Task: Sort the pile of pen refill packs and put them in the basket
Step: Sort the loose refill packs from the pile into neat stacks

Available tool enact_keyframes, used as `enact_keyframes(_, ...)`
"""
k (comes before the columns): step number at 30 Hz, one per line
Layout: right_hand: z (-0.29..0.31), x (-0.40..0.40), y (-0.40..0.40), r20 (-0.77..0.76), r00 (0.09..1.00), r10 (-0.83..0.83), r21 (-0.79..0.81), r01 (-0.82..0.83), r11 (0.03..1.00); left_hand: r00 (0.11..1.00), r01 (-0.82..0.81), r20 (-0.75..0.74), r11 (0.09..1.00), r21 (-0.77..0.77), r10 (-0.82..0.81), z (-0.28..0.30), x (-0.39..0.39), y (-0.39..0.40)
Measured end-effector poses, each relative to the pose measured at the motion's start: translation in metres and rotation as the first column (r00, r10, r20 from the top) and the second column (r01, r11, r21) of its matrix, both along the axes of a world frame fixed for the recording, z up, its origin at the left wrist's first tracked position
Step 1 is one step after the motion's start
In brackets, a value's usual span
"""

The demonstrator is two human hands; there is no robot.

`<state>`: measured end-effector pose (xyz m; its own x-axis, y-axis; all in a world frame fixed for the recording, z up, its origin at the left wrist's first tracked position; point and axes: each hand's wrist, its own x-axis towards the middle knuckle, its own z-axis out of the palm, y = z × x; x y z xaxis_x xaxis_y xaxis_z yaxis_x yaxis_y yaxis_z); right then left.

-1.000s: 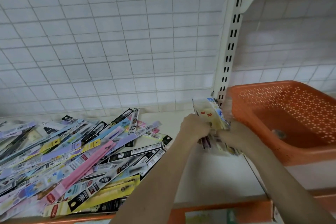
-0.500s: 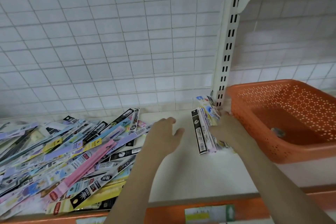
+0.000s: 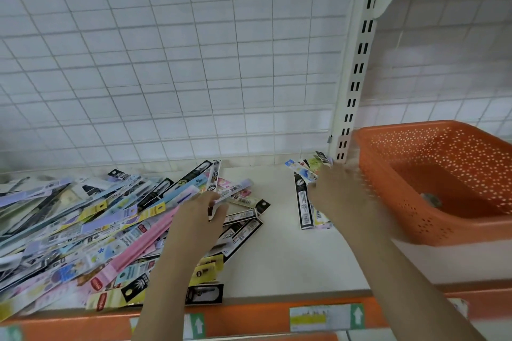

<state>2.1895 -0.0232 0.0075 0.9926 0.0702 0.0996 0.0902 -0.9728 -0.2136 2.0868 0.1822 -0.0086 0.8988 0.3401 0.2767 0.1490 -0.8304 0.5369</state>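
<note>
A shop: a white display shelf (image 3: 291, 263) with orange price-label strip (image 3: 249, 315) along its near edge, slotted upright (image 3: 357, 72) at far right, wire-grid back panel (image 3: 166, 58).

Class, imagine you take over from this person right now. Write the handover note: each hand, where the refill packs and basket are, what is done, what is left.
Left hand: over the right edge of the big pile, fingers on a pack; a firm grip is not clear.
Right hand: blurred, resting on the small sorted stack beside the basket.
Orange basket: on the shelf at right, no packs visible inside, only a small dark object on its floor.
Done: a few packs gathered into the stack.
Left: sort most of the pile, then move the packs into the basket.
</note>
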Motion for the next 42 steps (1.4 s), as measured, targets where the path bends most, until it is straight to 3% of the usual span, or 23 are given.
enact_keyframes(14, -0.014, -0.012, 0.021, -0.011, 1.000, 0.014, -0.180, -0.015, 0.983, 0.998, -0.039, 0.050, 0.999, -0.025, 0.040, -0.011, -0.029, 0.025)
enact_keyframes(18, -0.016, -0.016, 0.030, 0.087, 0.994, 0.065, -0.134, -0.053, 0.990, 0.994, -0.065, 0.083, 0.997, -0.048, 0.068, -0.011, -0.037, 0.033)
enact_keyframes(22, -0.018, -0.034, 0.049, 0.123, 0.976, 0.183, 0.041, -0.189, 0.981, 0.992, -0.089, 0.090, 0.996, -0.017, 0.091, -0.013, -0.053, 0.051)
enact_keyframes(29, -0.034, -0.078, 0.087, 0.258, 0.883, 0.393, 0.296, -0.459, 0.838, 0.974, -0.184, 0.124, 0.981, -0.054, 0.190, -0.007, -0.086, 0.095)
enact_keyframes(32, -0.034, -0.093, 0.101, 0.246, 0.836, 0.491, 0.300, -0.547, 0.782, 0.968, -0.203, 0.137, 0.978, -0.057, 0.209, -0.008, -0.095, 0.115)
enact_keyframes(42, -0.032, -0.122, 0.146, 0.097, 0.777, 0.622, 0.175, -0.629, 0.758, 0.988, -0.083, 0.121, 0.994, -0.075, 0.092, -0.005, -0.119, 0.172)
